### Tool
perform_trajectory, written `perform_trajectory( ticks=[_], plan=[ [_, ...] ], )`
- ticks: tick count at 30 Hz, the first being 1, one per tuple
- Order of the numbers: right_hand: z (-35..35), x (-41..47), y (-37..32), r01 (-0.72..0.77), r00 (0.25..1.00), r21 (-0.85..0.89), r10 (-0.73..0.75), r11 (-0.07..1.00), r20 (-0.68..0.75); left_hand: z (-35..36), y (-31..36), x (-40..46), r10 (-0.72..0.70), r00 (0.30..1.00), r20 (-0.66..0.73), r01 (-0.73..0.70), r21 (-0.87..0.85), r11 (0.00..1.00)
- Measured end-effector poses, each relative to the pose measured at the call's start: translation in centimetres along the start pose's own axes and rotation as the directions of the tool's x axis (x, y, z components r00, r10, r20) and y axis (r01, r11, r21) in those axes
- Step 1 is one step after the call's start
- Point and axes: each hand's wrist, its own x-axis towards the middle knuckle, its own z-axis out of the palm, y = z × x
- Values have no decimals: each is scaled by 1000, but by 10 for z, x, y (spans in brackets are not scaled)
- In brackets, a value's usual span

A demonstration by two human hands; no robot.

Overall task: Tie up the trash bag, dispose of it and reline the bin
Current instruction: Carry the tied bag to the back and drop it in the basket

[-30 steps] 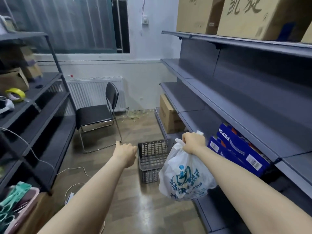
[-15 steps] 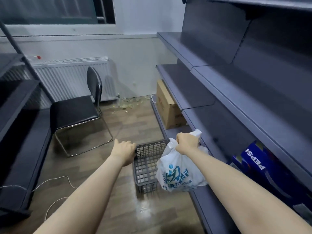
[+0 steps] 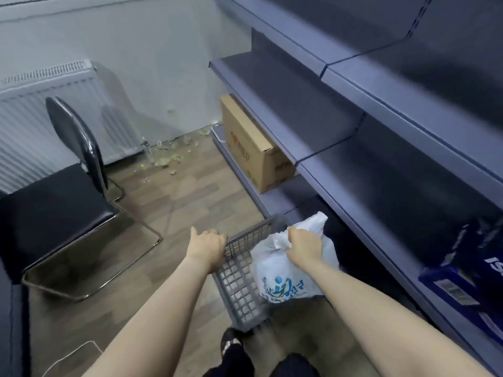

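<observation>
Storeroom, wood-look floor, grey metal shelving as landmark. Item one: white thin-plastic trash bag with blue print, hanging over the grey plastic mesh bin at the shelving's foot. I read it as soft, light, slack, likely slippery film that could tear under sharp contents; best hold is the gathered neck. My right hand is clenched round that neck. My left hand grips the bin's rim on the side away from the shelving. Also: black chair, brown cardboard box on the bottom shelf.
</observation>
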Motion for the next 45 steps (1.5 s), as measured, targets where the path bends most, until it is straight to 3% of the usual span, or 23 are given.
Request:
perform_trajectory(
  ticks=[10,22,27,33,45],
  plan=[
    [95,109,-8,-115,990,119,104,986,96,61,6,140,100,990,100,-98,-25,995],
    [221,200,24,-112,986,131,94,985,137,148,25,263,144,977,159,-142,-26,990],
    [269,219,53,-121,974,96,99,988,205,184,38,294,164,966,200,-161,-31,986],
    [323,222,100,-254,920,13,238,967,310,220,58,317,201,952,229,-197,-44,980],
    [316,208,109,-292,907,115,236,950,349,210,80,312,228,941,251,-231,-20,973]
  ],
)
